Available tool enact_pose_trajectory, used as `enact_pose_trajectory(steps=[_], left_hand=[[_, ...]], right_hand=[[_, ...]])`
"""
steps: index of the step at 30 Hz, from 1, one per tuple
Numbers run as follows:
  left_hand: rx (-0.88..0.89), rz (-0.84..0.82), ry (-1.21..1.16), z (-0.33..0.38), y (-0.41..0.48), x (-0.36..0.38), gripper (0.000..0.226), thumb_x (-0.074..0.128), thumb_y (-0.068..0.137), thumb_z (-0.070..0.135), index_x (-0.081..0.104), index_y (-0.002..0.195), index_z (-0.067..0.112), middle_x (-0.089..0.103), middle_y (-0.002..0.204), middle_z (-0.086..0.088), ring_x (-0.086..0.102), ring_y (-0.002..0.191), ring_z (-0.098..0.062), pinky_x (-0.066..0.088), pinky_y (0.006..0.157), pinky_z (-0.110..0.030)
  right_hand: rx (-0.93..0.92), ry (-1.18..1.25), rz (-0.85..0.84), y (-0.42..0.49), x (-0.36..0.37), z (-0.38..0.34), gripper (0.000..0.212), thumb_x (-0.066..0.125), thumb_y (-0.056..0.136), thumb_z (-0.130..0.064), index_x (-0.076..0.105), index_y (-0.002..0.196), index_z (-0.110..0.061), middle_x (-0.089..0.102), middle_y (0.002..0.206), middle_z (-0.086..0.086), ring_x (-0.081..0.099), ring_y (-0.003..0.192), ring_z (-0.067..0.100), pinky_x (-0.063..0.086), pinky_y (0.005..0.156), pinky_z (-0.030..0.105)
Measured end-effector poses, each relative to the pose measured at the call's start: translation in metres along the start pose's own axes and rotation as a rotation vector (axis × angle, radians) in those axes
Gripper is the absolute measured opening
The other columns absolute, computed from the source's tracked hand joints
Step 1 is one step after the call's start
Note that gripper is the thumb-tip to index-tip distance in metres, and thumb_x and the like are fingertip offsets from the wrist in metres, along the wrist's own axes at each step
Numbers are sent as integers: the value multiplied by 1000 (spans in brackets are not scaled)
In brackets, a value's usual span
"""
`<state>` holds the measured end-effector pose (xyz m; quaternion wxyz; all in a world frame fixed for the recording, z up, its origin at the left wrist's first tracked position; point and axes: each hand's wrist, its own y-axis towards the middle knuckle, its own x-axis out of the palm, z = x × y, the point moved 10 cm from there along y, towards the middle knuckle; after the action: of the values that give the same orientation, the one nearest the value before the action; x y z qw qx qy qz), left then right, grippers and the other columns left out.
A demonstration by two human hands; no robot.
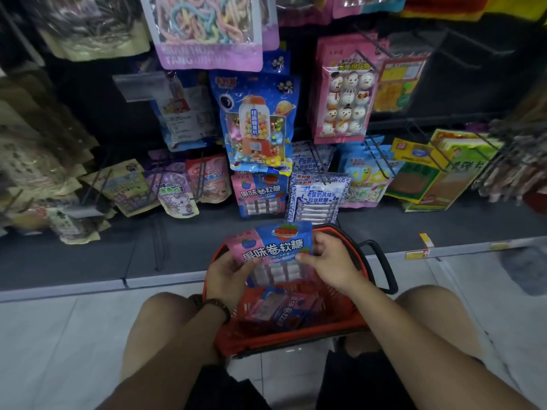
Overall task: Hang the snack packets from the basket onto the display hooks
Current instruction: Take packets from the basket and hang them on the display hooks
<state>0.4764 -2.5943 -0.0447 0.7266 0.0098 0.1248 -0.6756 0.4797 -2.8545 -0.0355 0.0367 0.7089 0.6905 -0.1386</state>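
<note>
Pink-and-blue snack packet [273, 250] at frame centre, held above the red basket [296, 340]. The left hand [226, 276] grip is closed on its lower left edge and the right hand [328, 261] grip pinches its right edge. Further packets [284, 309] lie in the basket. Just above, a matching hung packet [260, 193] and a blue-white packet [318, 199] crowd the display hooks [321, 176].
</note>
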Motion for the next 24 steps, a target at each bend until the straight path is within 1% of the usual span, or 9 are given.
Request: enact_pose_trajectory(steps=[3,7,12,14,16,17,20,22,24], left_hand=[[13,51,69,6,22,-8,14,88,86,9,76,90,2,80,82,-6,69,74,-12,62,72,-27],[48,109,99,16,48,-18,18,86,86,0,76,89,15,77,81,1,69,71,-5,59,71,-16],[160,111,307,24,87,-15,29,88,82,4,76,84,30,80,80,7,78,80,-13,62,79,-30],[172,151,361,26,101,-14,32,85,83,3,72,81,32,79,77,8,74,75,-3,59,77,-20],[156,158,300,29,110,-9,35,81,84,-5,71,80,29,77,79,1,70,72,1,53,71,-8],[128,135,185,27,115,-6,33,80,83,-6,74,80,26,75,83,-6,70,76,-6,54,72,-10],[56,-11,-166,24,128,7,11,74,77,15,81,72,21,70,91,-15,65,91,-32,60,83,-35],[65,-46,-187,21,138,11,5,78,74,17,81,70,18,73,84,-8,68,90,-28,63,87,-40],[64,-24,-71,15,146,12,7,88,80,9,81,83,9,78,89,-9,74,88,-17,61,88,-34]], right_hand=[[-61,-109,47,18,-5,-13,25,84,89,-6,80,100,-28,83,94,-8,78,90,13,61,85,39],[-80,-78,119,43,-10,-22,16,84,91,-11,83,97,-27,81,90,-5,76,88,21,62,86,45],[-100,-124,142,71,0,-25,17,82,94,-17,83,96,-34,79,96,-11,75,87,11,63,87,43],[-86,-80,163,81,4,-26,19,79,96,-11,82,95,-29,79,92,-10,76,82,11,65,83,42],[-117,-70,208,88,4,-30,14,78,97,-8,82,98,-22,79,95,-8,75,88,9,63,87,34],[-140,-75,226,92,4,-32,12,78,96,-8,83,100,-18,79,98,-6,75,90,7,62,89,30],[-182,-56,233,102,8,-32,12,80,95,-9,82,106,-13,79,105,-1,75,97,8,60,92,26],[-198,-39,231,107,11,-30,12,80,95,-11,82,106,-11,78,106,1,74,98,7,58,91,21],[-185,-28,231,114,12,-25,10,80,96,-14,82,105,-11,77,102,-1,73,93,3,56,86,14]])
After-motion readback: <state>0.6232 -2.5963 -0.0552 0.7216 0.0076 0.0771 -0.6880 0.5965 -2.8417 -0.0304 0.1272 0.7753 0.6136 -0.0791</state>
